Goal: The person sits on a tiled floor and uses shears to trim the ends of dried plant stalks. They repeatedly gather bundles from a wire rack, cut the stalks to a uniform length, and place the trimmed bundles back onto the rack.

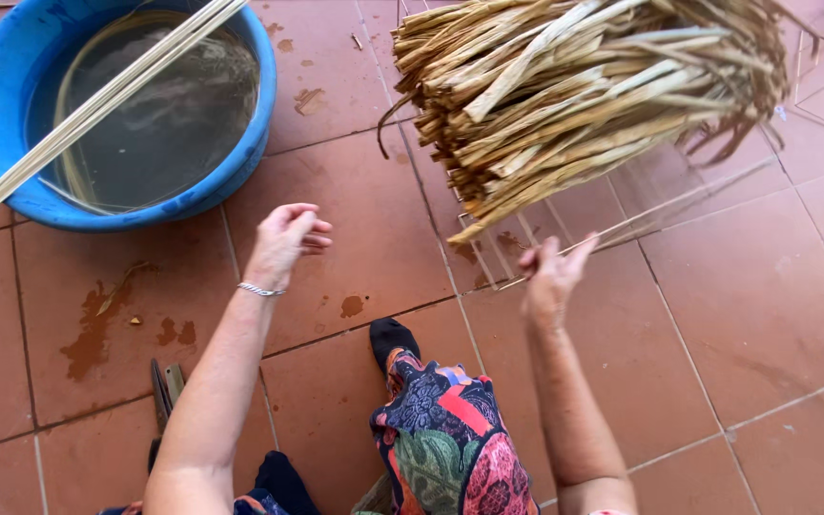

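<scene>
Here my right hand [550,277] pinches a thin stick [665,215] under the dry, light, stiff leaf bundle [584,86], upper right; my left hand [288,238] curls loosely, empty.

A person sits on the red tile floor [746,315] with two bare hands out in front. The right hand [550,277] pinches a thin pale stick [660,212] that runs under a big bundle of dry yellow leaves [584,95]. The left hand [288,238] is loosely curled in the air, holding nothing. Near the floor's far left corner sits a blue tub [11,86] of water, with long pale sticks [97,100] lying across it.
</scene>
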